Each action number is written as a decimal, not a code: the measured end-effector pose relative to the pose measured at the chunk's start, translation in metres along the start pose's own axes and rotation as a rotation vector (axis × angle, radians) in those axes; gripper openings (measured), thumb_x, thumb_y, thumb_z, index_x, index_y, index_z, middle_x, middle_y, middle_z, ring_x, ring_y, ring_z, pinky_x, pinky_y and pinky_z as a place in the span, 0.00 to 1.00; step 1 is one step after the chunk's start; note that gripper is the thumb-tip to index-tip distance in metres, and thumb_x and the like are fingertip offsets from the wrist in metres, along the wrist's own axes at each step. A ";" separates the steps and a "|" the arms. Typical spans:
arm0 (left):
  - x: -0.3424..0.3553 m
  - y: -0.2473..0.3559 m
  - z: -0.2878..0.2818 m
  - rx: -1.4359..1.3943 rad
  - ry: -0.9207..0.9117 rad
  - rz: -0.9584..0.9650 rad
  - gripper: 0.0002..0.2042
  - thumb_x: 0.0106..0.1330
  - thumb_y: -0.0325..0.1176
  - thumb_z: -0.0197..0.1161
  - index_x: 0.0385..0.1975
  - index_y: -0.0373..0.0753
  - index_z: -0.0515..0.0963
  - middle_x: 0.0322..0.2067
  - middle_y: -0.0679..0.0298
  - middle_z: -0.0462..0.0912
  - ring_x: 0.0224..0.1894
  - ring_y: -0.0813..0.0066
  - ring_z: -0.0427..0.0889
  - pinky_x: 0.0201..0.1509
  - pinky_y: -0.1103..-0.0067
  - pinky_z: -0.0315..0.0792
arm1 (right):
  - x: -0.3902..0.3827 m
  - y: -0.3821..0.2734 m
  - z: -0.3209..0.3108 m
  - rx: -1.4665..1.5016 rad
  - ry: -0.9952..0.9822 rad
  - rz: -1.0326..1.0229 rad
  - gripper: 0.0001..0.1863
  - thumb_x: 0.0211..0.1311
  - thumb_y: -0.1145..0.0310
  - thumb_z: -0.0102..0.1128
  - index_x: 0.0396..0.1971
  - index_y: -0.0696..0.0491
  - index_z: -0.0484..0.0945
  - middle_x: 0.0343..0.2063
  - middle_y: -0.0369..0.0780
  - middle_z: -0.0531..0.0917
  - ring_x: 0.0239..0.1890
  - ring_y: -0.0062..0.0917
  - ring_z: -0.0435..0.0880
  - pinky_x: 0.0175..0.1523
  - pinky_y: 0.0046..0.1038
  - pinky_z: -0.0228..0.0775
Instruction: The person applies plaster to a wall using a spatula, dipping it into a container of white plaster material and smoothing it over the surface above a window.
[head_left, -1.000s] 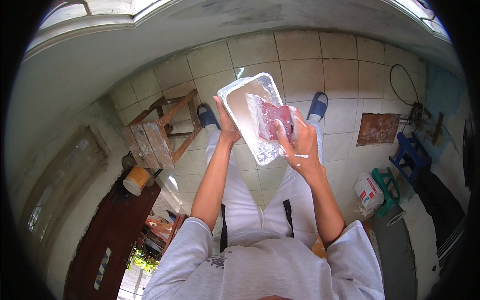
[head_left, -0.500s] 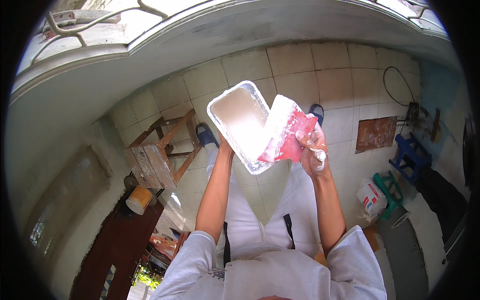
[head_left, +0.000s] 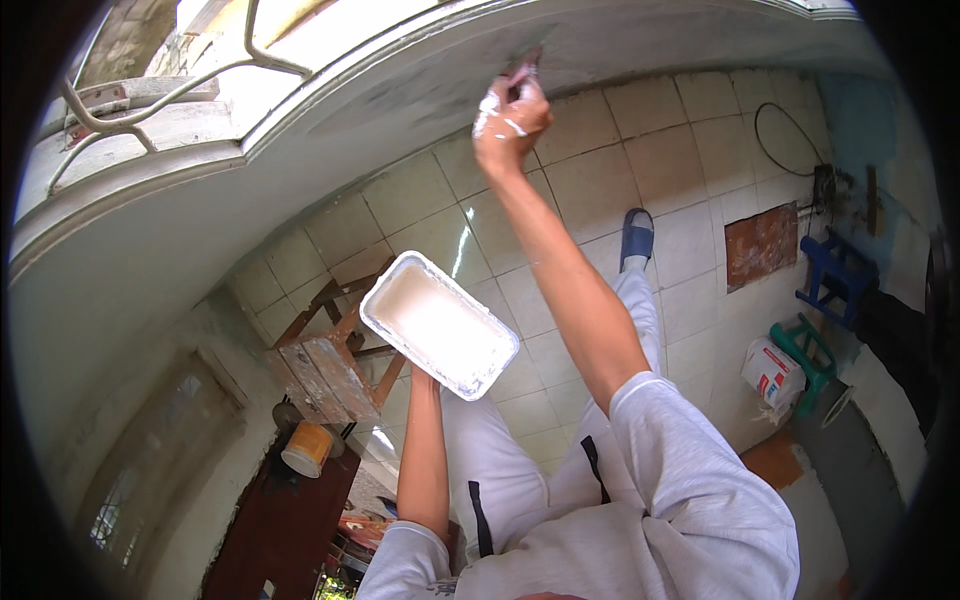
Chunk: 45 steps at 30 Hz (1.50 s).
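A white rectangular tub [head_left: 440, 325] with pale putty inside and smeared around its rim is held up in front of my body. My left hand [head_left: 424, 380] supports it from beneath, its fingers hidden by the tub. My right hand [head_left: 511, 112], smeared with white putty, reaches far forward to the wall [head_left: 420, 105] under the window. It is closed around a red putty spreader [head_left: 523, 72], mostly hidden by the fingers and seen edge-on against the wall. Darker damp-looking patches mark the wall near it.
A paint-spattered wooden stool [head_left: 325, 370] stands at the left, near a yellow-and-white bucket [head_left: 306, 448]. To the right are a blue stool [head_left: 835, 275], a green stool [head_left: 815, 355] and a white bag [head_left: 773, 375]. A curled metal grille [head_left: 190, 80] covers the window.
My right hand has swung forward from beside the tub to the wall, carrying the putty spreader. The tub has moved lower and left, and tilted round, in my left hand.
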<state>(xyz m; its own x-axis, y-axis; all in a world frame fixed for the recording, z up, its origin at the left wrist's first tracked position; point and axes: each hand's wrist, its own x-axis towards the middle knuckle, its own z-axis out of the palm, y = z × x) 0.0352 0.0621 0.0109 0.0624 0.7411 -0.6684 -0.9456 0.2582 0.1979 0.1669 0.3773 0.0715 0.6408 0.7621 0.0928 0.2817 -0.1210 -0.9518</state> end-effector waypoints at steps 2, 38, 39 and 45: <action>-0.010 0.007 -0.011 -0.014 -0.005 0.006 0.37 0.69 0.63 0.44 0.67 0.38 0.62 0.53 0.56 0.76 0.53 0.58 0.77 0.62 0.63 0.71 | -0.035 -0.001 0.035 0.024 0.000 -0.124 0.06 0.61 0.77 0.56 0.28 0.65 0.77 0.19 0.51 0.79 0.20 0.42 0.78 0.30 0.37 0.70; -0.060 0.033 -0.053 -0.144 -0.041 0.078 0.33 0.72 0.54 0.49 0.69 0.37 0.59 0.49 0.54 0.77 0.49 0.52 0.78 0.65 0.59 0.66 | -0.012 0.023 -0.032 -0.107 0.041 -0.153 0.09 0.61 0.75 0.56 0.24 0.65 0.73 0.16 0.49 0.77 0.18 0.41 0.77 0.30 0.39 0.68; -0.060 0.032 -0.053 -0.128 -0.041 0.082 0.33 0.72 0.54 0.49 0.69 0.37 0.59 0.49 0.54 0.77 0.49 0.52 0.78 0.65 0.59 0.66 | -0.004 0.012 -0.029 -0.101 0.039 -0.139 0.09 0.60 0.75 0.56 0.24 0.65 0.73 0.16 0.50 0.77 0.18 0.41 0.77 0.30 0.39 0.68; -0.055 0.020 -0.045 -0.181 -0.039 0.059 0.33 0.72 0.55 0.50 0.68 0.37 0.60 0.48 0.54 0.78 0.49 0.54 0.78 0.66 0.60 0.66 | -0.038 -0.010 0.024 0.014 -0.095 -0.294 0.08 0.56 0.78 0.61 0.21 0.63 0.74 0.14 0.48 0.77 0.17 0.38 0.80 0.25 0.35 0.69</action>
<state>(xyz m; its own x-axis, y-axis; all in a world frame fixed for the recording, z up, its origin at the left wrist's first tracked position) -0.0017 -0.0016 0.0198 0.0146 0.7757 -0.6309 -0.9897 0.1011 0.1014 0.1225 0.3647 0.0700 0.4632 0.8196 0.3373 0.4346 0.1216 -0.8924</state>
